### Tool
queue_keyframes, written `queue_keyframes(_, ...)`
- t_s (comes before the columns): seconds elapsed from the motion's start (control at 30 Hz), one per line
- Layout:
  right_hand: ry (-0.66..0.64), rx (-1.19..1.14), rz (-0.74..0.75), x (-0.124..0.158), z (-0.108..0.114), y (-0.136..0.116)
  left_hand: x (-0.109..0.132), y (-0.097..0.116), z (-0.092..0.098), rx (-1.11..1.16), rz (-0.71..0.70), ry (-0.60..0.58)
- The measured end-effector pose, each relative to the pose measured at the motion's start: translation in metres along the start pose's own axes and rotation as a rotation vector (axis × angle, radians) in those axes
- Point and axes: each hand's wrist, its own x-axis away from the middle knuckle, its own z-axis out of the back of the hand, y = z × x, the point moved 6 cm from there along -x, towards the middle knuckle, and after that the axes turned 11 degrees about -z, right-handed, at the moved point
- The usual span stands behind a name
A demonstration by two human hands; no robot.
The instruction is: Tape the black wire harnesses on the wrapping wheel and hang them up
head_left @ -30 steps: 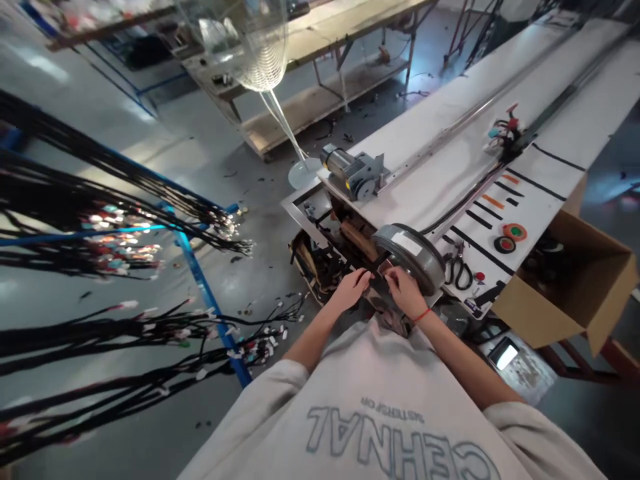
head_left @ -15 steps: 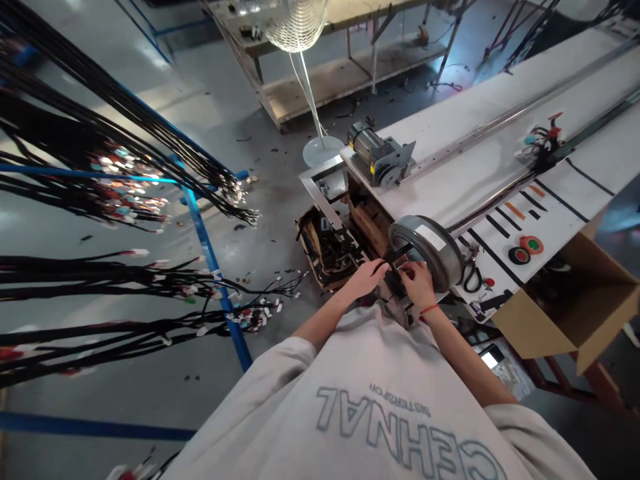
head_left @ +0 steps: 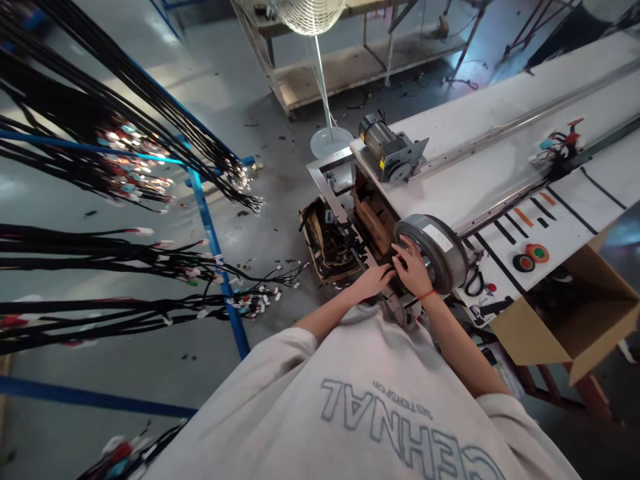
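Note:
My left hand (head_left: 373, 281) is at the near end of the bench, its fingers drawn together at the metal frame; whatever they pinch is too small and dark to make out. Just right of it, my right hand (head_left: 413, 269) has its fingers spread, in front of a large grey reel (head_left: 453, 261) with a white label. No object shows in the right hand. Beneath and between the hands lie dark parts of the frame. Left of the reel, a motor (head_left: 383, 143) is mounted on the bench corner.
An open carton (head_left: 533, 331) stands at the right by the white bench (head_left: 465, 183). Scissors (head_left: 473, 280) and tape rolls (head_left: 537, 253) lie near the reel. A lined bin (head_left: 313, 243) sits below the frame. Black cable bundles (head_left: 125, 247) hang from a blue rack (head_left: 210, 230).
My right hand has opened and moved up slightly towards the reel, away from the black piece it was fingering. My left hand stays near the same spot. The view has shifted a little.

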Motion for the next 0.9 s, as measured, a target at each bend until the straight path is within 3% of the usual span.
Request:
queue_keyframes(0.1, 0.014, 0.107, 0.047, 0.001, 0.001, 0.006, 0.002, 0.010, 0.004, -0.062, 0.009, -0.026)
queue_keyframes(0.27, -0.012, 0.284, -0.085, -0.008, -0.010, 0.006, 0.010, 0.032, 0.009, -0.268, -0.026, -0.009)
queue_keyframes(0.37, -0.072, 0.225, 0.026, 0.003, 0.000, -0.014, 0.024, 0.011, 0.001, -0.171, 0.003, -0.033)
queue_keyframes(0.43, 0.012, 0.151, 0.058, 0.022, 0.034, -0.008, 0.040, -0.020, -0.013, -0.095, 0.099, -0.160)
queue_keyframes(0.47, 0.132, 0.128, -0.016, 0.032, 0.059, 0.008, 0.051, -0.036, -0.019, -0.071, 0.149, -0.213)
queue_keyframes(0.5, 0.327, 0.124, -0.196, 0.044, 0.090, 0.036, 0.062, -0.050, -0.025, -0.051, 0.184, -0.237)
queue_keyframes(0.57, 0.649, 0.134, -0.675, 0.076, 0.141, 0.106, 0.081, -0.066, -0.030, -0.001, 0.193, -0.205)
queue_keyframes(0.63, 0.716, 0.063, -1.138, 0.105, 0.161, 0.173, 0.094, -0.069, -0.032, 0.052, 0.149, -0.135)
queue_keyframes(0.67, 0.728, 0.016, -1.302, 0.117, 0.162, 0.197, 0.099, -0.068, -0.033, 0.069, 0.135, -0.119)
queue_keyframes(0.7, 0.735, -0.022, -1.401, 0.125, 0.159, 0.215, 0.102, -0.066, -0.034, 0.075, 0.130, -0.112)
queue_keyframes(0.77, 0.780, -0.047, -1.444, 0.134, 0.153, 0.231, 0.105, -0.064, -0.033, 0.065, 0.143, -0.099)
queue_keyframes(0.9, 0.801, 0.039, -1.411, 0.144, 0.140, 0.232, 0.105, -0.062, -0.030, 0.079, 0.179, -0.078)
